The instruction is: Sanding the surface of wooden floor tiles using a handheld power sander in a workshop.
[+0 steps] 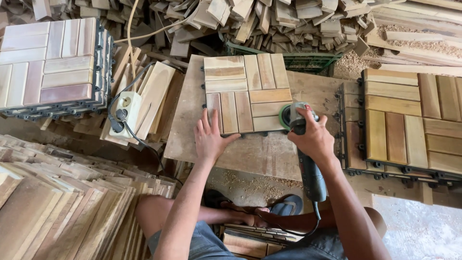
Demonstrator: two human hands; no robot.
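Workshop: offcuts point(269, 21) are heaping behind my work board point(192, 130).
Tile: wooden deck tile point(248, 91) is lying flat on it.
Left hand point(210, 138): I'm pressing it, fingers spread, on the tile's near corner.
Right hand point(313, 137): I'm clamping it on the sander point(303, 144), keeping the disc level at the tile's right edge.

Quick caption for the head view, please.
Left hand steadies a wooden deck tile while right hand runs a sander along its edge.
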